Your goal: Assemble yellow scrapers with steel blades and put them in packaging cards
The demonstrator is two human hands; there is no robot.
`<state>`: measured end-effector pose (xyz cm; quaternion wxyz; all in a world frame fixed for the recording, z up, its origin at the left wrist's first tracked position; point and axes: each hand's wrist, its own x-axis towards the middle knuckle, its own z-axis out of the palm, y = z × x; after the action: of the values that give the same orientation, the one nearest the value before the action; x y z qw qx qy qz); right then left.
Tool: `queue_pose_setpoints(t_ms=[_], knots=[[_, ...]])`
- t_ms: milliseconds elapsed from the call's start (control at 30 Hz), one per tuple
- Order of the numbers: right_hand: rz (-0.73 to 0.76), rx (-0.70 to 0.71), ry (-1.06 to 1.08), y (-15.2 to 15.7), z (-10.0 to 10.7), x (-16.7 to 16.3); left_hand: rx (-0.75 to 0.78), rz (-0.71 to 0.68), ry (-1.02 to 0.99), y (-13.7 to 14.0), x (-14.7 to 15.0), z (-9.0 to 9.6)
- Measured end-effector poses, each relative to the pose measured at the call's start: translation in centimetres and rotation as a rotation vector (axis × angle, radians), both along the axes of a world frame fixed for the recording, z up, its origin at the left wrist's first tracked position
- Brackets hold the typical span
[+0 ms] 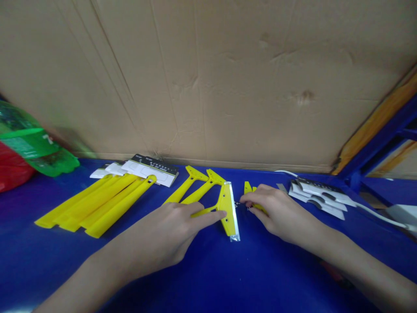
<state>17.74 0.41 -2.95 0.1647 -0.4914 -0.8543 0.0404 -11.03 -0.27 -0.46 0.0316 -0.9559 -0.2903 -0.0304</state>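
Note:
My left hand point(176, 232) is closed round the handle of a yellow scraper point(229, 213), its index finger stretched onto the scraper's head. The head shows small holes, and a silvery blade strip point(235, 217) runs along its right edge. Just right of the blade, my right hand point(269, 208) has its fingers bent together among tiny metal pieces point(237, 204), which look like screws. What lies between those fingertips is too small to make out. Another yellow scraper head point(247, 188) is partly hidden behind the right hand. Two more yellow scrapers point(198, 187) lie beyond my left hand.
Several yellow handles with black-and-white cards point(150, 168) lie at left on the blue table point(228, 278). More folded cards point(317, 195) and a white cable point(379, 214) are at right. A green bottle point(35, 143) stands far left; a cardboard sheet point(208, 87) backs the table.

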Motion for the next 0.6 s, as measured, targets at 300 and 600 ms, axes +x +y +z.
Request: queue_pose_setpoints(t_ms=[300, 600], knots=[[-0.004, -0.202, 0.180, -0.4, 1.7, -0.3, 0.025, -0.040, -0.044, 0.2, 0.5, -1.5], [0.032, 0.044, 0.615, -1.0, 1.9, -1.3, 0.159, -0.119, -0.077, -0.7, 1.8, -1.7]])
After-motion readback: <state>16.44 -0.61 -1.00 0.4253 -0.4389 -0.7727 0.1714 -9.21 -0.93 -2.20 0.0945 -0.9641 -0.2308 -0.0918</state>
